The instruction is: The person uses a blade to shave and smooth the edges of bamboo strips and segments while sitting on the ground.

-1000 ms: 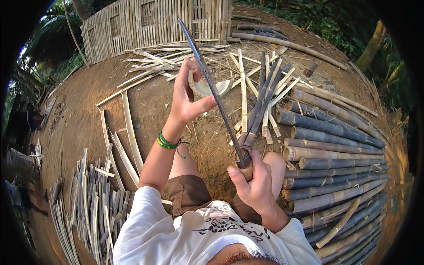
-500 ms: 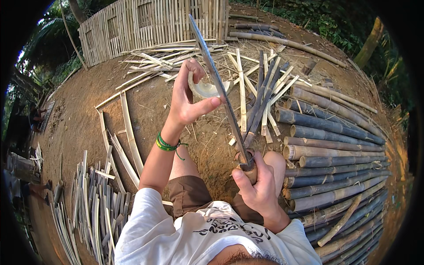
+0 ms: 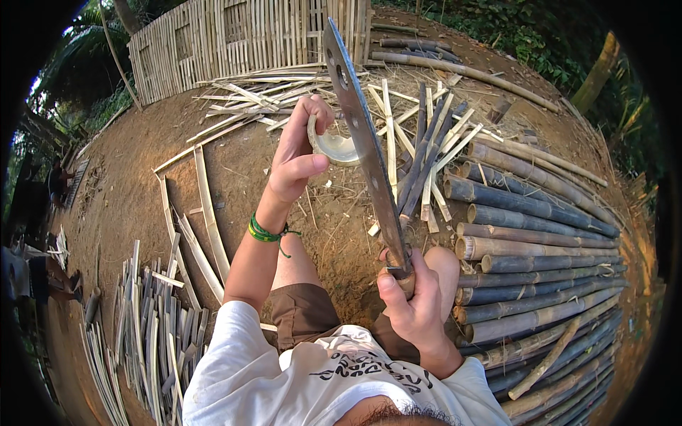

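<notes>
My left hand (image 3: 294,156) grips a split bamboo piece (image 3: 337,150) by its left rim, with fingers over the edge and thumb stretched alongside. The pale, hollow, curved end of the piece faces up. In my right hand (image 3: 418,302) is a machete (image 3: 364,135), held by its short wooden handle. Its long dark blade has slots near the tip and points away from me, slightly left. The blade passes in front of the bamboo's right edge; whether they touch I cannot tell.
Dark bamboo poles (image 3: 540,257) lie stacked at the right. Split strips (image 3: 426,163) are scattered ahead, and more slats (image 3: 153,334) lie at the lower left. A bamboo slat wall (image 3: 234,46) stands at the back. Another person (image 3: 53,273) is partly seen at the far left.
The machete has turned so its broad side shows, and its tip has shifted right. My left thumb has drawn back left, away from the blade. The person at far left has moved.
</notes>
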The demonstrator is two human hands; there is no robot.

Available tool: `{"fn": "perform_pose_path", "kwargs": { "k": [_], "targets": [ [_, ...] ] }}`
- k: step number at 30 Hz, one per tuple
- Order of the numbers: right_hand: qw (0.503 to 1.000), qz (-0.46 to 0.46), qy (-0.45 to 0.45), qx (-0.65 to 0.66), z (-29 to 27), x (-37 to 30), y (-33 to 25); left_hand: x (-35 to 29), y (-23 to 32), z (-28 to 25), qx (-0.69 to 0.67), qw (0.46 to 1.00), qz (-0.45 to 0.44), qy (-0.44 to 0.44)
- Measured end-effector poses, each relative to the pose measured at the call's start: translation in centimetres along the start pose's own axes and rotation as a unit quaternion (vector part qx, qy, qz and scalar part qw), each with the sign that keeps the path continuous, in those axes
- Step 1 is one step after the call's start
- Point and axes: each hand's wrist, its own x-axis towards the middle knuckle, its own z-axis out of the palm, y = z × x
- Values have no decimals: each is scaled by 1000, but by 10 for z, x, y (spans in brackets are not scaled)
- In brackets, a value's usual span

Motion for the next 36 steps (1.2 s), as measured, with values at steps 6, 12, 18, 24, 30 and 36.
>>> {"fn": "perform_pose_path", "kwargs": {
  "k": [6, 12, 18, 24, 30, 36],
  "targets": [
    [999, -30, 6, -10, 3, 5, 4, 2, -2, 0, -29, 1000, -5, -1],
    [999, -44, 10, -16, 8, 13, 10, 8, -7, -5, -21, 999, 27, -3],
    [998, -36, 49, 6, 7, 23, 11, 14, -14, 2, 18, 996, 86, -4],
    [995, -56, 70, 34, 4, 31, 25, 19, -14, 10, 68, 993, 92, 14],
    [979, -65, 128, 148, 8, 37, 36, 25, -25, 14, 67, 983, 163, 50],
    [972, 97, 158, -146, 26, 89, 142, -32, -18, -13, 48, 973, 169, 147]
  ]
}}
